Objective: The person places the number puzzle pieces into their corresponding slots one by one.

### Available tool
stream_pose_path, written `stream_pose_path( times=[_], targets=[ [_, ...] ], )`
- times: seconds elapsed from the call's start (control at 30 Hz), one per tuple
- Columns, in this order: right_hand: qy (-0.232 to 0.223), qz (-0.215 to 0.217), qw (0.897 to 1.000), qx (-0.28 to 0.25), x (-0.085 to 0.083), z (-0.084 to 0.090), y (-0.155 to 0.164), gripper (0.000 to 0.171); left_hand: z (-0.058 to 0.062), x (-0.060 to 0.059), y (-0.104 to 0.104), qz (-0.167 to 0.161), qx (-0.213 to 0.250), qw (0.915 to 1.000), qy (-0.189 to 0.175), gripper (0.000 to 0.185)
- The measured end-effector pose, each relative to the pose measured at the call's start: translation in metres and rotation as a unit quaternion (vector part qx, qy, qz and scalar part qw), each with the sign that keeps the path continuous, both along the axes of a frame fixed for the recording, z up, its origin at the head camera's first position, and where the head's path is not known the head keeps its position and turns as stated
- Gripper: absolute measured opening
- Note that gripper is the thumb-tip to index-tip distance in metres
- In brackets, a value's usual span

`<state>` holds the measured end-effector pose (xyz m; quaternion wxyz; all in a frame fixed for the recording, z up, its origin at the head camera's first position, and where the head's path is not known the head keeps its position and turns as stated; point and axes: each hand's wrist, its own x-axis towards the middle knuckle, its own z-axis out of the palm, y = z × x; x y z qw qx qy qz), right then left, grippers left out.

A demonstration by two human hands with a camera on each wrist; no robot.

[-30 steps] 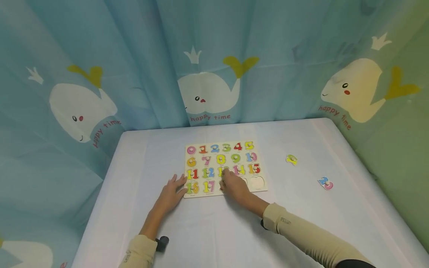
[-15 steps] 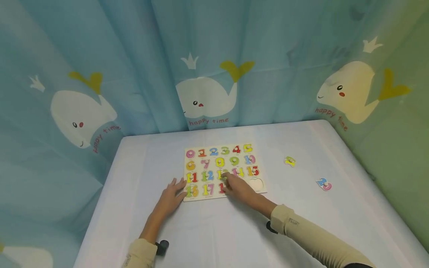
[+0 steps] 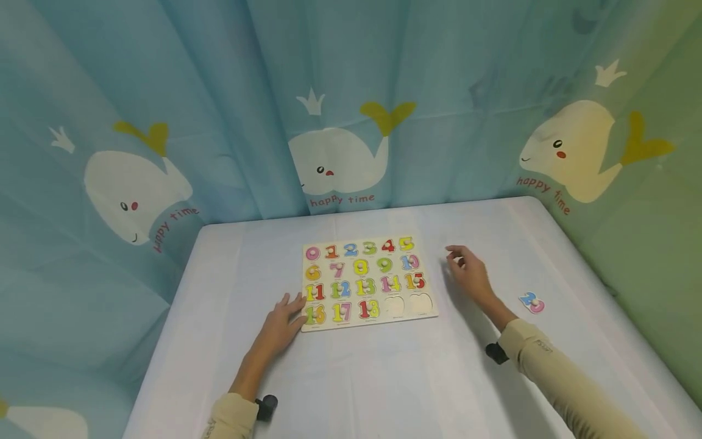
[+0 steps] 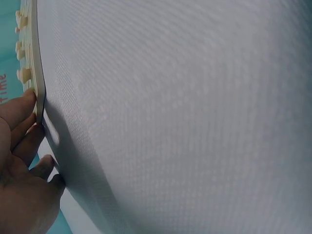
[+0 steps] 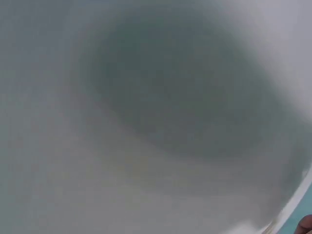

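Note:
In the head view a wooden number puzzle board lies on the table, filled with knobbed number pieces except two bare recesses at its lower right. My left hand rests at the board's lower left edge, its fingertips touching the rim in the left wrist view. Right of the board, my right hand hovers with fingers loosely bent and nothing visible between them. Its palm hides the table underneath. A blue and pink 20 piece lies farther right. In the right wrist view only a fingertip shows.
A white cloth covers the table. Behind it hangs a blue curtain printed with whales, close to the table's far edge. A dark wrist camera sits under the left sleeve, another under the right.
My right hand has left the 18 piece seated in the bottom row and moved right, over the spot where a yellow-green number piece lay. The left hand stays put.

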<state>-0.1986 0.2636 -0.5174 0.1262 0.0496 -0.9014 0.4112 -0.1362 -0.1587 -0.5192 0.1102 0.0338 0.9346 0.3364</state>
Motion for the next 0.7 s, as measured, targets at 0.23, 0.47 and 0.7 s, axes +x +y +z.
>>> stream_pose_path(
  times=[0.23, 0.47, 0.7],
  targets=[
    [-0.028, -0.043, 0.996, 0.067, 0.000, -0.003, 0.060, 0.030, 0.000, 0.000, 0.000, 0.000, -0.001, 1.0000, 0.001, 0.053],
    [-0.045, -0.033, 0.995, 0.082, 0.002, -0.005, 0.064, 0.031, -0.001, 0.000, 0.000, 0.001, 0.002, 1.0000, 0.002, 0.052],
    [-0.022, -0.043, 0.995, 0.085, -0.002, -0.004, 0.060, 0.031, 0.001, -0.001, 0.000, -0.001, -0.004, 1.0000, -0.005, 0.051]
  ],
)
